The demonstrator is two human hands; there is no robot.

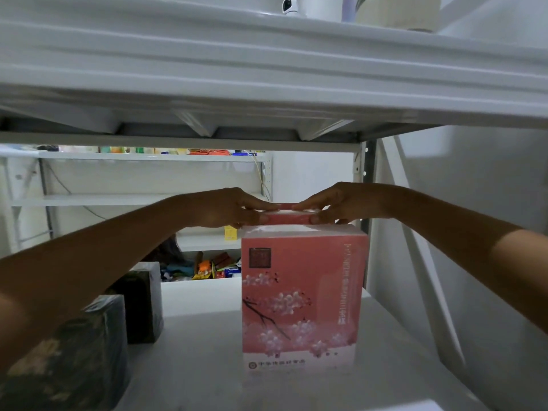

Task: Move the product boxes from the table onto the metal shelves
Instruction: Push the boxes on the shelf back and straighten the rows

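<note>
A large pink box with white blossoms (302,298) stands upright on the white metal shelf (207,351). Behind and above it a second pink box (289,216) shows only its top edge. My left hand (228,207) grips that box's left end, fingers over the top and thumb on the front. My right hand (341,203) grips its right end the same way. Both forearms reach in under the upper shelf (267,84). Whether the held box rests on something is hidden.
Two dark green boxes (139,301) (68,357) stand at the shelf's left under my left forearm. A shelf upright (367,185) rises at the right rear. Beyond, other white shelving (133,176) holds small colourful goods. A small white camera (289,5) sits on top.
</note>
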